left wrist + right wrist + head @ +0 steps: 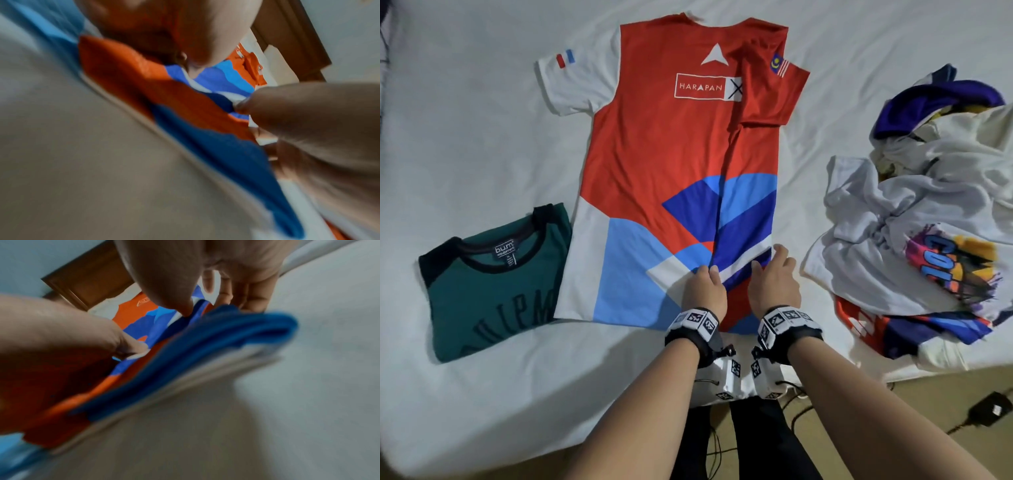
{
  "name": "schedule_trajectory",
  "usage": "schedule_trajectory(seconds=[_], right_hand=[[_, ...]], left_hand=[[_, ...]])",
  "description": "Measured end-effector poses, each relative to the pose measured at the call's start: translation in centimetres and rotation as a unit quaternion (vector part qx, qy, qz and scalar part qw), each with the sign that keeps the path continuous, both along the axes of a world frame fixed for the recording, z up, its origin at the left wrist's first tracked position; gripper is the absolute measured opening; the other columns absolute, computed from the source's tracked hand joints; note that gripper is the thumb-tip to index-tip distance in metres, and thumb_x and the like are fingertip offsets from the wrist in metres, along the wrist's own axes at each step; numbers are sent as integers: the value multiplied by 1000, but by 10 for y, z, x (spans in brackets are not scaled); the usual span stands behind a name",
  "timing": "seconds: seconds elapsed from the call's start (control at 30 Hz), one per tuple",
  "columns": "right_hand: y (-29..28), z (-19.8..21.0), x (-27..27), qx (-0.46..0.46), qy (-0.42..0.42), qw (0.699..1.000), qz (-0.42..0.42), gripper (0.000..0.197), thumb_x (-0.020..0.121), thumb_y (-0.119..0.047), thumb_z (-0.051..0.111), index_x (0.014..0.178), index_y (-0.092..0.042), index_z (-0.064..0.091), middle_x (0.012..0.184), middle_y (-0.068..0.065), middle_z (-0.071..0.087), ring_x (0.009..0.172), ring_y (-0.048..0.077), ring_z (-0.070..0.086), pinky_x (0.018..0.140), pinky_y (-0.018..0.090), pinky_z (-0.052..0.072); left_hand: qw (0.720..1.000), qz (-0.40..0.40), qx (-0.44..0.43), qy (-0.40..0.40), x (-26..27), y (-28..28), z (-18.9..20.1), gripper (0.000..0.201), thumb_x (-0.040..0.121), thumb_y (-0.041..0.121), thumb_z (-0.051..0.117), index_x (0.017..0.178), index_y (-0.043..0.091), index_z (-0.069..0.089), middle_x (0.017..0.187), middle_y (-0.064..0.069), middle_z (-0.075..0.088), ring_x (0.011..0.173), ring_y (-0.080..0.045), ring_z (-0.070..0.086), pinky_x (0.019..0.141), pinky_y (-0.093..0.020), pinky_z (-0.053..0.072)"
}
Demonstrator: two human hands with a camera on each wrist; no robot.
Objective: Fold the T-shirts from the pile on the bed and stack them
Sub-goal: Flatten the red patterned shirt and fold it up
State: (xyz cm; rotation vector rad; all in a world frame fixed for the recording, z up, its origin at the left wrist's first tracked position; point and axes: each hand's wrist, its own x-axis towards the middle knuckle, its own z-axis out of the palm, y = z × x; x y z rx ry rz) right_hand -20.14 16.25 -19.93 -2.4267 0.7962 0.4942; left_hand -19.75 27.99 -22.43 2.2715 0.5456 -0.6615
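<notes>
Here we have the red T-shirt [678, 147] spread flat on the white bed [465, 120], collar away from us, its right side already folded in over the middle so the red sleeve lies across the chest. Both our hands sit at the near hem: our left hand [703, 289] has its fingers curled, pinching the edge of the folded flap, and our right hand [774, 277] grips the same flap just beside it — the right wrist view shows the thumb on top and the fingers [244, 293] tucked under the layered blue and white edge. To the left, touching the shirt's side, lies a folded green T-shirt [493, 284]. To the right, a little apart, sits the rumpled pile [928, 212] of unfolded shirts — white, purple and printed ones.
</notes>
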Motion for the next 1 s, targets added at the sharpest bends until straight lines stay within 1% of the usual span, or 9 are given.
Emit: schedule_trajectory(seconds=[0.13, 0.33, 0.43, 0.53, 0.6, 0.67, 0.83, 0.93, 1.0], right_hand=[[-9, -13, -12, -28, -12, 999, 15, 42, 105, -30, 47, 144, -18, 35, 131, 17, 46, 89, 48, 65, 67, 42, 40], [-16, -11, -14, -69, 18, 993, 94, 44, 101, -19, 45, 144, -19, 35, 129, 16, 43, 86, 44, 67, 66, 44, 43], [-18, -5, -4, -102, 27, 986, 127, 58, 82, -10, 51, 138, -16, 35, 135, 13, 39, 107, 40, 58, 72, 43, 47], [-24, -6, 18, -138, -5, 968, 211, 79, 80, -26, 43, 155, -15, 23, 166, 14, 15, 148, 37, 24, 109, 52, 34], [-27, -18, 32, -119, -19, 944, 306, 80, 86, -37, 18, 162, -17, 8, 170, 9, -6, 157, 31, -6, 123, 51, 11], [-37, -36, 39, -122, -11, 919, 375, 79, 89, -43, 6, 163, -15, 7, 170, 6, -10, 156, 28, -13, 126, 51, 0], [-58, -54, 35, -133, 26, 931, 340, 77, 99, -53, 13, 163, -11, 3, 170, 3, -8, 156, 25, -10, 123, 55, -3], [-54, -44, 46, -142, -18, 949, 282, 83, 95, -53, 20, 161, -7, -3, 169, 10, -11, 155, 27, -16, 124, 55, -8], [-54, -38, 66, -154, -58, 946, 279, 84, 94, -46, 26, 161, -5, -3, 169, 14, -12, 155, 29, -17, 125, 55, -6]], left_hand=[[995, -47, 70, -59, -10, 3, -4, 33, 111, 29, 31, 114, 3, 52, 102, -20, 67, 92, -41, 66, 69, -44, 46], [981, -112, 144, -66, -6, 4, 0, 29, 109, 26, 36, 112, 4, 54, 108, -16, 64, 96, -39, 66, 68, -43, 46], [963, -147, 208, -86, 7, 8, 5, 22, 101, 20, 51, 120, 8, 54, 107, -16, 65, 98, -37, 64, 66, -40, 42], [922, -241, 225, -205, 24, -2, 0, 46, 91, 19, 66, 134, 13, 53, 137, -19, 53, 113, -39, 55, 85, -49, 49], [884, -366, 202, -209, 33, -11, -14, 64, 98, 26, 52, 158, 17, 31, 165, -17, 23, 146, -41, 31, 112, -59, 34], [860, -434, 195, -185, 41, -6, -29, 65, 105, 39, 36, 164, 20, 16, 172, -9, 4, 157, -35, 7, 123, -62, 12], [880, -374, 262, -129, 57, 36, -45, 76, 101, 57, 15, 163, 13, 11, 172, -6, 3, 158, -32, 4, 122, -64, 7], [908, -292, 262, -147, 71, 33, -35, 75, 100, 53, 21, 161, 9, 24, 170, -14, 10, 156, -38, 10, 120, -67, 14], [900, -304, 242, -199, 90, 17, -31, 71, 102, 47, 28, 162, 11, 19, 171, -16, 7, 157, -39, 6, 120, -67, 14]])
